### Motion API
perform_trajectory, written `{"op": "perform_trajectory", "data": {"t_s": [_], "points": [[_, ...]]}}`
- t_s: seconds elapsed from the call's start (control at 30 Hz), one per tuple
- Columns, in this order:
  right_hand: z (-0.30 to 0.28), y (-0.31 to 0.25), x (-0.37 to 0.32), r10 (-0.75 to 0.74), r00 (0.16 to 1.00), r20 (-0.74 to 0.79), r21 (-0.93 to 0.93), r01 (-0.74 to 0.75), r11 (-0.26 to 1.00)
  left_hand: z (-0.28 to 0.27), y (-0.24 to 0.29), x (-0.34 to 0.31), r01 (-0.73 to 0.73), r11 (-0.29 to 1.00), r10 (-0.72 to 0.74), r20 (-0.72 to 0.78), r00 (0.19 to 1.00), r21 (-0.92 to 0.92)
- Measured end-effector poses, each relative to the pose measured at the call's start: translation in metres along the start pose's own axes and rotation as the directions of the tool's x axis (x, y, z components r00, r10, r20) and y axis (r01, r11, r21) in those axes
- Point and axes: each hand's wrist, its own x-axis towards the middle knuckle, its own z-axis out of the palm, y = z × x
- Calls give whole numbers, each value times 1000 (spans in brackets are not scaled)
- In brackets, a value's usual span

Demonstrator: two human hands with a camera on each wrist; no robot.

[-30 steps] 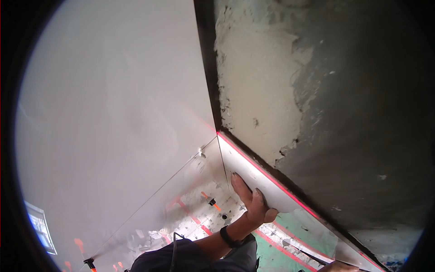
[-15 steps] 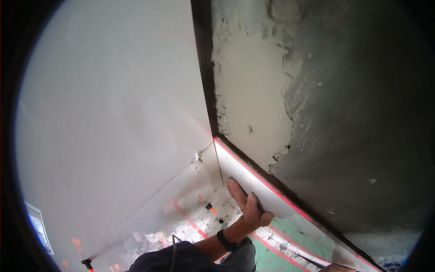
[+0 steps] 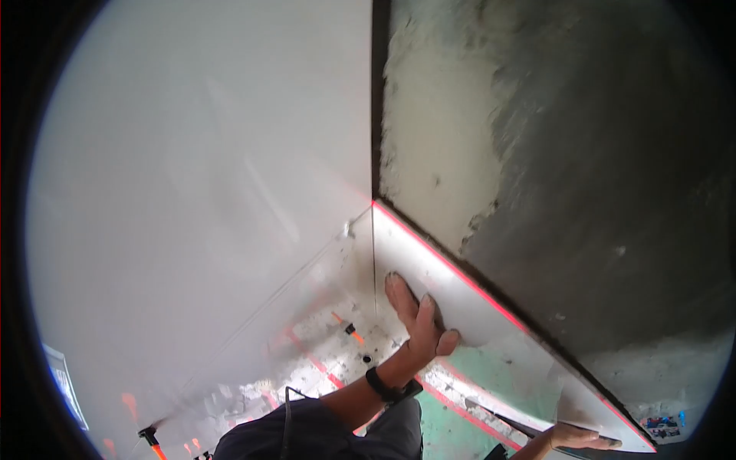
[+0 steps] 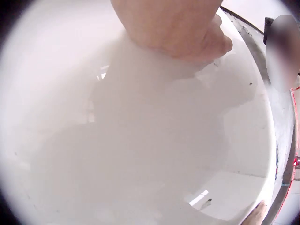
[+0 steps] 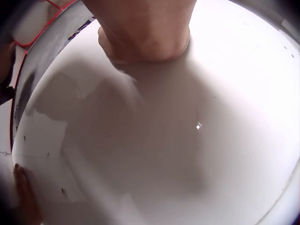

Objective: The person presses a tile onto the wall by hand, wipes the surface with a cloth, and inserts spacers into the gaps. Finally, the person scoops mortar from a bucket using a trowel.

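A glossy white tile [image 3: 460,307] stands against the wall, with a red laser line [image 3: 468,277] along its top edge. My left hand [image 3: 418,322] lies on the tile's face near the corner, fingers straight and spread. In the left wrist view, the back of that hand [image 4: 173,28] covers the contact with the tile. Toward the far right end, my right hand [image 3: 576,437] rests on the same tile with fingers extended. The right wrist view has this hand [image 5: 145,37] against the shiny surface, its fingers hidden.
A large pale wall panel [image 3: 192,153] meets the tile at the corner. Above the tile is rough cement wall [image 3: 437,130]. A small white piece [image 3: 349,228] sits at the panel's joint. Black-and-orange pieces [image 3: 149,435] show lower left. A window [image 3: 61,383] is at the left edge.
The head view has shifted, so the corner and hands appear higher. More of my right hand has come into view. My left hand stays in place on the tile.
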Motion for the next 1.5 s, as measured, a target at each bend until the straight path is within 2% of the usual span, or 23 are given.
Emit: {"op": "perform_trajectory", "data": {"t_s": [0.07,0.13,0.17,0.23,0.27,0.37,0.4,0.47,0.53,0.6,0.67,0.73,0.8,0.87,0.93,1.03,1.13,1.2,1.3,1.37,1.4,1.43,1.5], "points": [[6,-24,4,197,980,32,282,-198,939,-3,-2,-6,9,1000,-10,41,999,22],[6,-43,4,275,961,40,402,-267,876,-8,-11,-29,49,994,-60,118,991,93],[0,-34,4,229,973,25,198,-229,953,-10,-6,-45,76,991,-89,125,988,109],[6,-64,8,292,956,40,305,-290,907,-10,6,-67,484,875,-479,112,871,-21],[8,-74,10,370,928,42,412,-353,840,-12,11,-70,500,866,-497,110,861,-7],[2,-48,10,311,948,63,350,-313,883,-18,21,-58,790,597,-785,105,611,-140],[5,-50,9,328,944,36,344,-320,883,-20,15,-57,789,599,-783,109,613,-134],[4,-74,16,378,925,35,341,-367,866,-30,0,-68,925,118,-956,212,205,-360],[2,-66,17,290,956,31,80,-292,953,-38,-17,-80,920,124,-948,230,221,-372],[-3,-68,18,323,942,88,50,-328,943,-46,-28,-84,924,19,-919,358,167,-383],[-6,-82,15,362,924,127,20,-367,930,-48,-30,-79,914,33,-909,369,196,-403],[-18,-95,20,349,908,232,122,-383,916,-54,-24,-76,941,-71,-905,418,78,-330],[-33,-78,9,270,931,246,137,-309,941,-60,-23,-61,955,-95,-892,450,45,-283],[-57,-92,-3,97,905,415,-81,-70,994,-69,-25,-52,966,-121,-877,481,4,-228],[-78,-134,-29,183,753,632,76,-295,952,-74,-38,-55,967,-75,-865,499,57,-242],[-87,-193,-65,-54,496,866,302,-435,848,-80,-75,-62,957,-273,-799,578,-166,-103],[-76,-251,-75,-169,191,967,255,-702,665,-87,-79,-57,943,-330,-731,643,-227,-42],[-71,-276,-92,-279,166,946,308,-734,606,-83,-84,-54,943,-332,-704,672,-228,-28],[-64,-289,-119,-380,15,925,247,-782,572,-86,-73,-48,936,-346,-700,682,-213,-63],[-26,-288,-147,-404,118,907,367,-690,624,-84,-73,-50,932,-350,-725,657,-207,-93],[8,-273,-171,-341,189,921,382,-610,694,-84,-75,-54,930,-354,-733,647,-208,-102],[25,-285,-170,-271,296,916,400,-639,657,-86,-74,-54,929,-358,-734,644,-214,-99],[23,-288,-169,-246,304,921,386,-610,692,-82,-82,-53,928,-357,-735,646,-206,-110]]}}
